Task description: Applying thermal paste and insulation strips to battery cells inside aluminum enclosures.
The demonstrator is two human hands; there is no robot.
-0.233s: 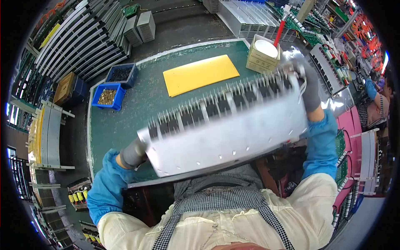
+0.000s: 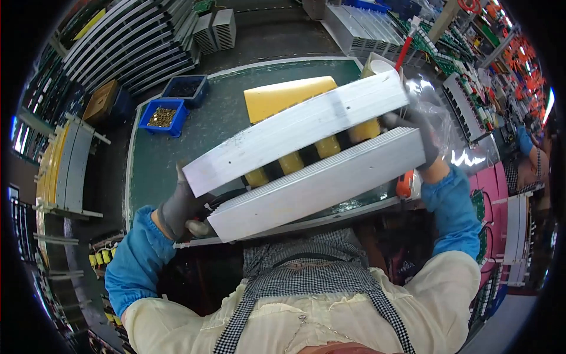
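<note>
A long electronic assembly with two silvery finned heat sinks [image 2: 318, 187] is held up, slanting, above the green bench. Between the heat sinks shows a row of yellow wrapped blocks [image 2: 327, 146] with black parts among them. My left hand [image 2: 180, 207], in a grey glove, grips the assembly's left end near some dark wires; its fingers are partly hidden. Around the right end, my right hand [image 2: 423, 124], also gloved in grey, is closed with its fingers reaching between the two heat sinks.
On the green bench [image 2: 227, 109] are a blue bin [image 2: 162, 117] of brass-coloured small parts, another blue bin [image 2: 187, 87] of dark parts, and a yellow sheet [image 2: 259, 101]. Near the right hand lies an orange tool [image 2: 404, 184]. Stacked heat sinks [image 2: 132, 44] stand far left. A co-worker's sleeve [image 2: 525, 141] shows far right.
Both hands have rolled the assembly over. Its broad plain face and row of pins have turned away; the two heat sinks and yellow blocks now show.
</note>
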